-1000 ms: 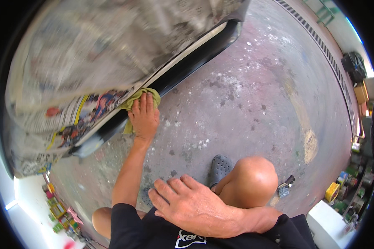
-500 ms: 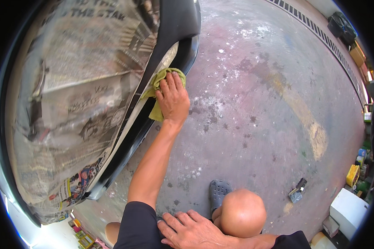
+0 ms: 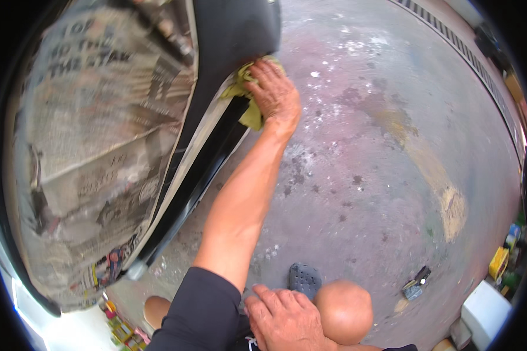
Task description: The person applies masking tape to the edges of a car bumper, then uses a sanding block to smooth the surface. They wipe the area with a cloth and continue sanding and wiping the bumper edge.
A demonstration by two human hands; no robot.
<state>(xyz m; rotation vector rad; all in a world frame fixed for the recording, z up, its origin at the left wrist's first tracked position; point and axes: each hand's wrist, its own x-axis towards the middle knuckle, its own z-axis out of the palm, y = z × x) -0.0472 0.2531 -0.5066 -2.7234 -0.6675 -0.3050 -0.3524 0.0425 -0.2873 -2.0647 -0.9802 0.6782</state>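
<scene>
My left hand presses a yellow-green cloth onto the dark edge of a vehicle's body. Fingers are bent over the cloth against a dark grey panel, at the upper end of a glossy black strip. A pale band runs beside that strip. Newspaper under clear plastic covers the large area to the left. Low in the view, my right hand lies on my dark clothing by my bent knee, fingers loosely extended, holding nothing.
A stained grey floor spreads to the right of the vehicle. My grey clog stands by my knee. A small dark block-like item lies on the floor. A white box and a yellow container line the right side, below a drain grate.
My left hand and the cloth have slid up and to the right along the vehicle's edge. The view has shifted slightly. My right hand still rests by my knee.
</scene>
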